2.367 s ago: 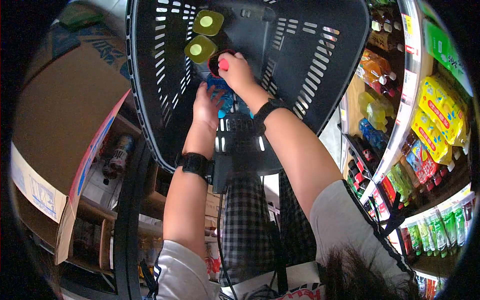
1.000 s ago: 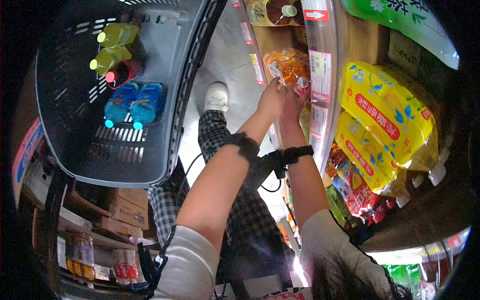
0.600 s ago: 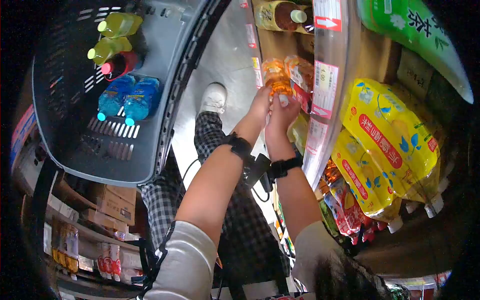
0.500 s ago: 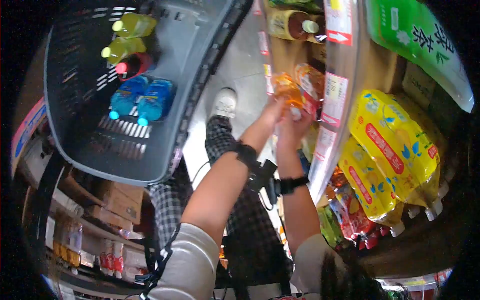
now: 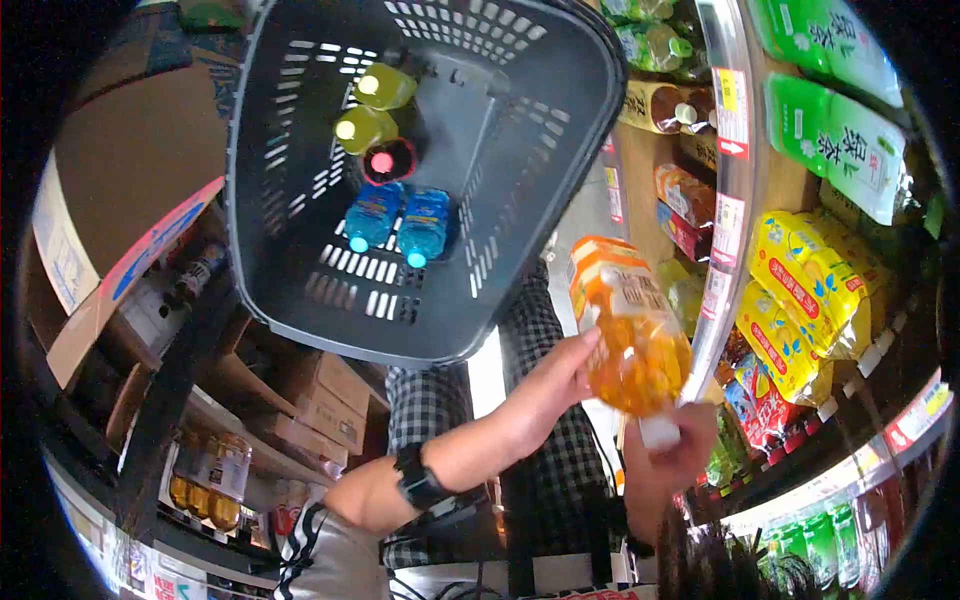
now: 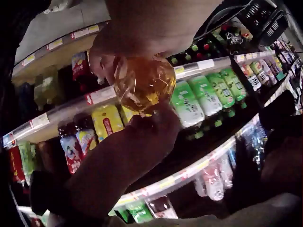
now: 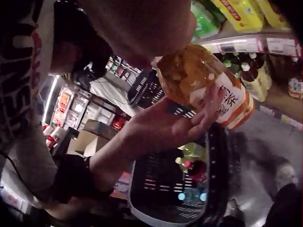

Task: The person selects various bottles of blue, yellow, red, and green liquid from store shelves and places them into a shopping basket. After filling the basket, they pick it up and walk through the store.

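Note:
A large bottle of amber tea (image 5: 632,325) with an orange and white label and a white cap (image 5: 659,432) is held tilted, cap end toward the body. My left hand (image 5: 545,395) grips its side, thumb along the near face; in the right wrist view the fingers (image 7: 206,116) spread under the label. My right hand (image 5: 678,450) holds the neck and cap end, and its palm is hidden. To the left is a grey shopping basket (image 5: 360,335) with two yellow-green bottles (image 5: 385,88), a dark bottle with a red cap (image 5: 390,162) and two blue bottles (image 5: 424,222).
Shelves with a price-tag rail (image 5: 728,230) curve along the right, holding yellow drink packs (image 5: 805,270), green tea packs (image 5: 850,140) and another orange-labelled bottle (image 5: 688,195). Cardboard boxes (image 5: 150,160) and lower shelves stand on the left.
My right hand has left the red-capped bottle in the basket. Both hands reached to the shelf, took the amber tea bottle and brought it back beside the basket.

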`<state>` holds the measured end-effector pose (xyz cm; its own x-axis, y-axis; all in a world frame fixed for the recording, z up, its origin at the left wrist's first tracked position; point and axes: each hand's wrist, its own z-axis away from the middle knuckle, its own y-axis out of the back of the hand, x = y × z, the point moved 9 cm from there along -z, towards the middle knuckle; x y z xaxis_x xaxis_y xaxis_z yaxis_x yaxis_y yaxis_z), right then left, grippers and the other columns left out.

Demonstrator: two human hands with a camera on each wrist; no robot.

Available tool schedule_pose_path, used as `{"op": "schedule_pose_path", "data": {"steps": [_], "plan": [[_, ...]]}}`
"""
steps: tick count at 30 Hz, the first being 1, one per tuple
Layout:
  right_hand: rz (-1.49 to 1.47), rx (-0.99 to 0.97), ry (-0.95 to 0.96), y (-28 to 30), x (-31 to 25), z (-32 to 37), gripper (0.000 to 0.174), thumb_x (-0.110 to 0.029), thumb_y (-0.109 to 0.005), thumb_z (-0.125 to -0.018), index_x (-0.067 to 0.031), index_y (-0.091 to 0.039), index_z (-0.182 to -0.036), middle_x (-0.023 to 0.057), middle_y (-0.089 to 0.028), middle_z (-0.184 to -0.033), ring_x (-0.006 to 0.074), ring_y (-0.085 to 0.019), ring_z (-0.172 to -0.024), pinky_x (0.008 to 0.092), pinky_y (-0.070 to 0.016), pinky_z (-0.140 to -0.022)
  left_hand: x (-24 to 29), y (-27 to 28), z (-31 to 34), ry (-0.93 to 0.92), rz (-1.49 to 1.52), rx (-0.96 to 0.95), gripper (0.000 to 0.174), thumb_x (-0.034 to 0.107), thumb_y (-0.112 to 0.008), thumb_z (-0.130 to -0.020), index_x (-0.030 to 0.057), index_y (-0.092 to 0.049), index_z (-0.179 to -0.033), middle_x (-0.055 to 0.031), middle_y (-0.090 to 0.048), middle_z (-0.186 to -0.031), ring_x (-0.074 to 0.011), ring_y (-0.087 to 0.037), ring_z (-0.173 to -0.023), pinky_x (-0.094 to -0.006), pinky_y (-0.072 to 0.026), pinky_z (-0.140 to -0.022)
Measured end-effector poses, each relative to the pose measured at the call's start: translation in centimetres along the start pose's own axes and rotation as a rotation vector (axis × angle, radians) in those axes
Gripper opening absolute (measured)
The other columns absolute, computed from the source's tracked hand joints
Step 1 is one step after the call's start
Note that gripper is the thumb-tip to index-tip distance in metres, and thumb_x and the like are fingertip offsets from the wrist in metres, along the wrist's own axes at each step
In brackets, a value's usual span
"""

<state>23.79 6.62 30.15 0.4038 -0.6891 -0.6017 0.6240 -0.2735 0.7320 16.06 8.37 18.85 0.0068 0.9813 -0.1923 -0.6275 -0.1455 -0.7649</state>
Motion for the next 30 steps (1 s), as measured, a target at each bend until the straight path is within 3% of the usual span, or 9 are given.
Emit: {"op": "schedule_pose_path", "data": {"steps": [2,7,10,11,13,15,19,22,30], "plan": [[0.020,0.007,0.104,0.1,-5.5,0.0,0.037,-0.001,-0.064,-0.061,-0.0072,-0.042,-0.090,0.0050,-0.039,-0.085,0.0159,-0.043,-0.080,0.0277,-0.0367,-0.071,2.4,-1.1,2.8,-0.028,0.026,-0.050,0.052,0.039,-0.030,-0.089,0.0019,-0.029,-0.126,-0.0091,-0.036,-0.128,-0.0205,-0.033,-0.120,-0.0356,-0.0219,-0.101],[0.011,0.046,0.203,-5.0,-11.6,-3.6,0.036,-0.005,-0.068,-0.062,-0.0037,-0.047,-0.090,0.0066,-0.045,-0.085,0.0172,-0.046,-0.077,0.0276,-0.0374,-0.070,11.5,0.9,6.3,-0.239,-0.107,0.054,0.052,0.042,-0.034,-0.088,0.0046,-0.031,-0.124,-0.0077,-0.045,-0.120,-0.0162,-0.045,-0.109,-0.0329,-0.0366,-0.091],[-0.178,0.034,0.147,-10.7,-9.8,-7.8,0.034,0.001,-0.068,-0.062,-0.0024,-0.049,-0.090,0.0061,-0.047,-0.083,0.0132,-0.048,-0.075,0.0223,-0.0407,-0.065,16.7,4.3,4.9,-0.301,-0.025,0.046,0.047,0.038,-0.032,-0.089,0.0057,-0.031,-0.125,-0.0093,-0.045,-0.121,-0.0188,-0.046,-0.110,-0.0343,-0.0371,-0.092],[-0.174,0.090,0.165,-12.4,-9.9,-9.6,0.030,-0.006,-0.069,-0.058,-0.0071,-0.055,-0.084,0.0047,-0.050,-0.073,0.0151,-0.047,-0.061,0.0239,-0.0373,-0.051,18.1,6.0,4.0,-0.298,0.043,0.019,0.046,0.036,-0.031,-0.090,0.0060,-0.032,-0.124,-0.0102,-0.044,-0.122,-0.0199,-0.046,-0.110,-0.0347,-0.0371,-0.093],[-0.103,0.057,0.239,-16.5,-9.6,-12.4,0.026,-0.005,-0.065,-0.059,-0.0063,-0.055,-0.084,0.0069,-0.050,-0.074,0.0196,-0.052,-0.065,0.0275,-0.0416,-0.055,19.8,10.0,1.6,-0.208,0.281,0.003,0.045,0.039,-0.037,-0.088,0.0055,-0.040,-0.118,-0.0116,-0.050,-0.115,-0.0217,-0.050,-0.103,-0.0340,-0.0420,-0.087],[-0.094,0.033,0.235,-20.1,-8.9,-14.7,0.025,-0.007,-0.065,-0.061,-0.0060,-0.055,-0.083,0.0099,-0.052,-0.077,0.0258,-0.054,-0.070,0.0307,-0.0437,-0.060,21.4,14.0,-0.8,-0.307,0.274,0.025,0.041,0.035,-0.031,-0.090,0.0056,-0.036,-0.119,-0.0115,-0.046,-0.119,-0.0243,-0.047,-0.107,-0.0372,-0.0401,-0.090],[-0.042,-0.090,0.238,-27.4,-6.0,-17.9,0.024,-0.012,-0.064,-0.061,-0.0072,-0.054,-0.083,0.0107,-0.053,-0.081,0.0285,-0.055,-0.074,0.0350,-0.0446,-0.064,22.5,19.8,-3.3,-0.340,0.289,0.193,0.032,0.029,-0.038,-0.087,0.0056,-0.044,-0.108,-0.0083,-0.052,-0.106,-0.0207,-0.052,-0.095,-0.0328,-0.0431,-0.081],[-0.015,-0.162,0.205,-31.6,-3.5,-20.1,0.025,-0.011,-0.064,-0.059,-0.0071,-0.053,-0.081,0.0123,-0.055,-0.082,0.0300,-0.055,-0.076,0.0370,-0.0449,-0.065,22.5,21.3,-3.0,-0.371,0.318,0.257,0.025,0.029,-0.043,-0.085,0.0105,-0.046,-0.102,-0.0088,-0.054,-0.096,-0.0219,-0.054,-0.088,-0.0351,-0.0431,-0.080],[-0.043,-0.198,0.097,-40.3,0.8,-23.6,0.028,-0.013,-0.071,-0.054,-0.0092,-0.056,-0.078,0.0116,-0.058,-0.079,0.0293,-0.058,-0.073,0.0375,-0.0464,-0.065,22.3,24.0,-1.7,-0.337,0.142,0.435,0.025,0.030,-0.045,-0.084,0.0155,-0.045,-0.104,-0.0051,-0.051,-0.105,-0.0224,-0.051,-0.096,-0.0345,-0.0404,-0.080]]}}
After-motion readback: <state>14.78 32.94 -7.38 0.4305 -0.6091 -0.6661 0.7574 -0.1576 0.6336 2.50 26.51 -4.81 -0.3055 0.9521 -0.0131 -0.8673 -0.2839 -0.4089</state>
